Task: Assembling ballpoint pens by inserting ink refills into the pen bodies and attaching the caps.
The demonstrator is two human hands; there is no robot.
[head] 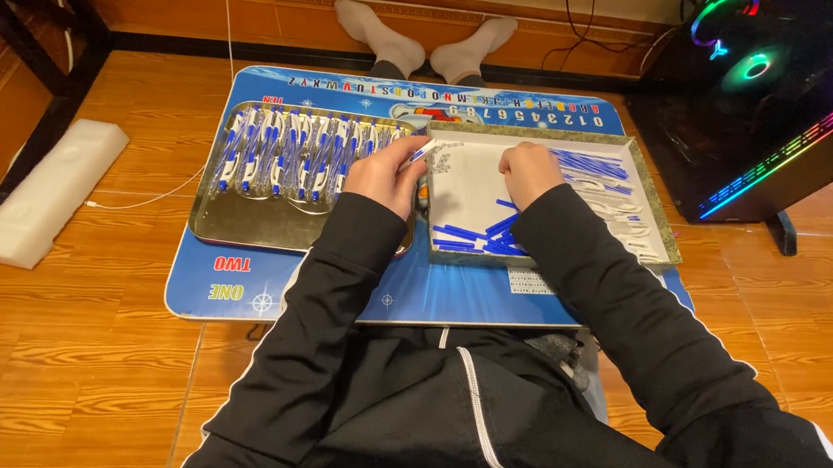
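Observation:
My left hand holds a white and blue pen over the right edge of a metal tray, where several assembled white and blue pens lie in a row. My right hand rests fingers-down in a white-bottomed tray that holds loose blue pen parts near its front and white and blue parts at its right. Whether the right hand grips a part is hidden.
Both trays sit on a blue play mat on a wooden floor. My socked feet point at the far wall. A computer case with coloured lights stands at right. A white foam block and a cable lie at left.

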